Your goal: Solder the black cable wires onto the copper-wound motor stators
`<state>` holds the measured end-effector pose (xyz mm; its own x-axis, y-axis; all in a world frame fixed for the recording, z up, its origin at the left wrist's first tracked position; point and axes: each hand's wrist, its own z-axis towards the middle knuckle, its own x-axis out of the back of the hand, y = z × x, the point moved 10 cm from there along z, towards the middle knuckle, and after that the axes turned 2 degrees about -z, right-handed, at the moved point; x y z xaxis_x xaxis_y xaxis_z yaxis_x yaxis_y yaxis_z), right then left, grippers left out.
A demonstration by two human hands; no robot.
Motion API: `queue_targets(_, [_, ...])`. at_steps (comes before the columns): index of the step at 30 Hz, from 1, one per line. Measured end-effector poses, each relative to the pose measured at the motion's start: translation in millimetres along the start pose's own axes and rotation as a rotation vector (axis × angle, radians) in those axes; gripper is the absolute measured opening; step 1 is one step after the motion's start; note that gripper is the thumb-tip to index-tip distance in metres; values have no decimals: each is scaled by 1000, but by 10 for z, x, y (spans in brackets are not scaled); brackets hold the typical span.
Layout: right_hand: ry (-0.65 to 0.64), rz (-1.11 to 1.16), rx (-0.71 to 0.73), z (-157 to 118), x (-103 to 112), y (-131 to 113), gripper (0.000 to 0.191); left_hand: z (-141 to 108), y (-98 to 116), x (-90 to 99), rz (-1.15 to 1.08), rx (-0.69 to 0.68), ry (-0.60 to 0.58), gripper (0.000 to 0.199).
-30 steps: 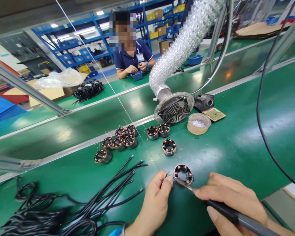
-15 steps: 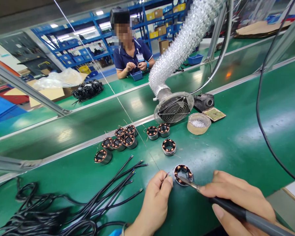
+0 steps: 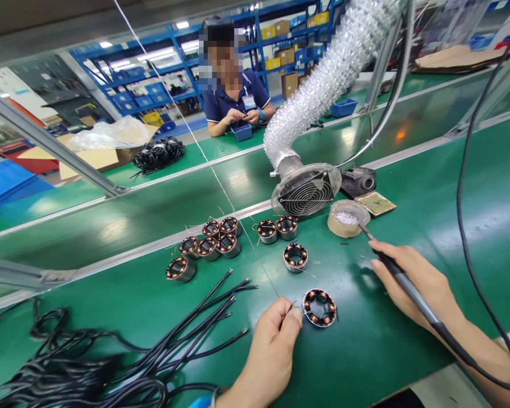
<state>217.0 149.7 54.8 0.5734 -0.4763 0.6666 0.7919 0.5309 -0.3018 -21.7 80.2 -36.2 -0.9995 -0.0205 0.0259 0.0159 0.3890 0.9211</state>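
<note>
At the far tub (image 3: 343,226), our right hand (image 3: 423,277) grips the iron (image 3: 409,288), apparently cleaning it. Our left hand (image 3: 276,343) pinches wire (image 3: 291,308) beside the near ring (image 3: 308,309); the next touch likely needs steadiness.

I have left grip (image 3: 275,345) pinched, thumb (image 3: 289,328) to forefinger (image 3: 280,306), wrist (image 3: 236,390) low in view. My right grip (image 3: 425,277) farther out, pen-style, forearm (image 3: 488,347) slanting from lower right.
</note>
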Motion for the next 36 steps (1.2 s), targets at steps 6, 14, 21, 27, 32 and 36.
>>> queue_targets(6, [13, 192, 0, 7, 7, -181, 22, -3, 1, -21, -38, 34, -26, 45])
queue_targets(14, [-274, 636, 451, 177, -337, -1260, 15, 48, 21, 37, -162, 62, -102, 44])
queue_targets(21, [-365, 767, 453, 154, -480, -1318, 28, 70, 180, 173, -58, 55, -44, 41])
queue_targets(27, [-402, 861, 388, 112, -555, -1241, 30, 84, 163, 57, -128, 36, -58, 43])
queue_targets(32, [-387, 869, 364, 106, -561, -1218, 27, 84, 144, 105, -118, 18, -41, 40])
queue_targets(36, [-364, 845, 326, 94, -565, -1180, 27, 103, 135, 217, -53, 46, 2, 36])
